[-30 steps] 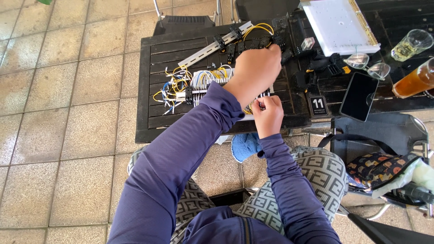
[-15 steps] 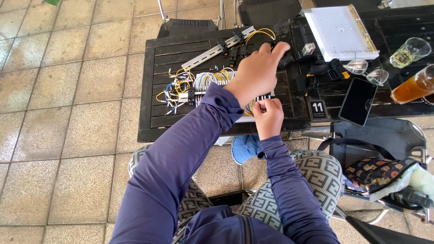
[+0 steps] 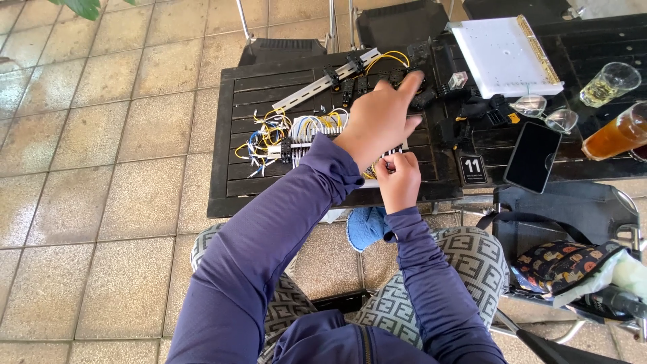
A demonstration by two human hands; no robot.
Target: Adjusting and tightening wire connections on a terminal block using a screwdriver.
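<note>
**wirenut_77:** Two hands on one job here. The left hand (image 3: 379,121) was stretched out over the slatted black table (image 3: 236,182), fingers loosely spread and reaching toward the black connector pieces (image 3: 431,98) just past the fingertips. Couldn't tell if it had hold of anything; the palm hid whatever was under it.

**din_rail_dave:** And the right hand (image 3: 399,180)?

**wirenut_77:** Closer in, at the near edge of the table, fingers pinched tight on something small. Looked like a wire end or a little part, too small to say for sure. It sat right against the wired terminal strip (image 3: 317,135).

**din_rail_dave:** Which way did that strip run?

**wirenut_77:** Long axis went left to right across the table, so it lay to the left of both hands, partly under the left forearm. Right hand was the nearer one to its end. It looked like a row of pale blocks with yellow, blue and white wires looping out the far side in a messy bundle. A bare metal rail (image 3: 323,84) lay on a diagonal beyond it, well apart from the strip.

**din_rail_dave:** Other clutter?

**wirenut_77:** White board (image 3: 502,57), phone (image 3: 532,156), glasses (image 3: 544,111) and an amber drink (image 3: 617,135) off to the right
</note>
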